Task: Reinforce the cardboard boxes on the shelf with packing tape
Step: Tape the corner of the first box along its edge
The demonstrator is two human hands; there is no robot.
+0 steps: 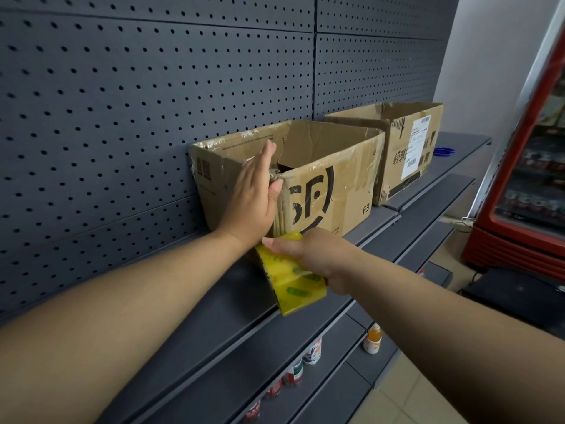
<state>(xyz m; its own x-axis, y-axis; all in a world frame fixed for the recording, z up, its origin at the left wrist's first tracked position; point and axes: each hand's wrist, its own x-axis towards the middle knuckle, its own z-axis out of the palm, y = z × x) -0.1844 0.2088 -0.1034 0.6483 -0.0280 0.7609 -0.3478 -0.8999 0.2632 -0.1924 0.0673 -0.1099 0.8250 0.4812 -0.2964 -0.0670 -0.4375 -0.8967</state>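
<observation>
An open, worn cardboard box (333, 191) with black print stands on the grey shelf (214, 307) against the pegboard. My left hand (253, 197) lies flat with straight fingers against the box's near left side, by its front corner. My right hand (312, 252) grips a roll of yellowish packing tape (293, 283) just below that corner, over the shelf. A second cardboard box (406, 148) with a white shipping label stands further right on the same shelf.
Blue-handled scissors (444, 151) lie on the shelf beyond the second box. Several bottles (312, 351) stand on a lower shelf. A red drinks fridge (526, 179) stands at the right, and the grey pegboard wall (122, 102) runs behind the boxes.
</observation>
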